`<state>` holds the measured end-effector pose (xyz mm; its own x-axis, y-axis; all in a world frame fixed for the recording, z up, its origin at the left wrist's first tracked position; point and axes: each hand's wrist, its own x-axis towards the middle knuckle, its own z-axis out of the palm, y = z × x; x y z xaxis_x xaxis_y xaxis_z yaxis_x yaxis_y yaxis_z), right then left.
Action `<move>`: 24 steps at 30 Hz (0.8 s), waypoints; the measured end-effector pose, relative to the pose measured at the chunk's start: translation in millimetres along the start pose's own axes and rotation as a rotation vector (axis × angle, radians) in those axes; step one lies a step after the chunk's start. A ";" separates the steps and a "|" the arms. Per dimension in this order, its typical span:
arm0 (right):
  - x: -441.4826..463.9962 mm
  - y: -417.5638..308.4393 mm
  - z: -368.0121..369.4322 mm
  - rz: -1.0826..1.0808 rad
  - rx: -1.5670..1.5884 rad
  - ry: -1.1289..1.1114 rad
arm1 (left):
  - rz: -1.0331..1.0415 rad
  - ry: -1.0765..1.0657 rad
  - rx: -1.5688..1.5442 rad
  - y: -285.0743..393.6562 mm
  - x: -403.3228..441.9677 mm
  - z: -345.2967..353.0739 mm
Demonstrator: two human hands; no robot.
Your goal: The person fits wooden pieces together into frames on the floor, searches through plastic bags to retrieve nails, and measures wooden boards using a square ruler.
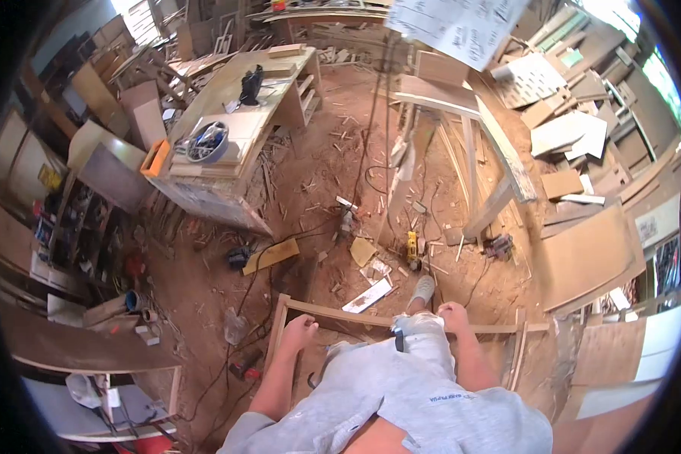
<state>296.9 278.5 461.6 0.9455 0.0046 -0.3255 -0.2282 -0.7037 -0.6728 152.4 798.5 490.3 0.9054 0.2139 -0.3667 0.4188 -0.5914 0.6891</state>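
Note:
My left hand [301, 331] is closed beside the left corner of a wooden frame [340, 315]. Its curled fingers hide whatever they may hold. Farther right, my right hand [452, 316] is also closed, over the same frame's long rail in this view; I cannot tell whether it touches the wood. Between the hands are my light shorts and one shoe [424, 289], which shows beyond the rail. A white board piece [367, 296] lies on the ground past the frame. Near the shoe sits a yellow power tool [412, 246].
A workbench [234, 121] with a bucket of tools [206, 142] stands at left. To the right is a wooden trestle-like stand [469, 113]. Cables and wood scraps litter the dirt floor. Stacked boards [590, 257] line the right side; a red-and-black tool [244, 370] lies at lower left.

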 end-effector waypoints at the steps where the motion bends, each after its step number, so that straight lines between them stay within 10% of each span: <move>1: 6.4 4.3 -9.6 0.013 0.036 0.013 | -0.006 -0.029 0.018 24.1 10.9 0.6; 16: 165.0 109.5 -250.2 0.209 0.420 0.256 | 0.304 -0.624 0.322 404.1 276.1 270.1; 24: 204.3 168.4 -327.5 0.247 0.619 0.338 | 0.381 -0.545 0.303 547.2 410.2 341.7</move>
<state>527.7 -71.8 499.4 0.8470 -0.3905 -0.3608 -0.4377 -0.1270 -0.8901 729.3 297.0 503.5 0.7884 -0.4200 -0.4495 -0.0274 -0.7540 0.6564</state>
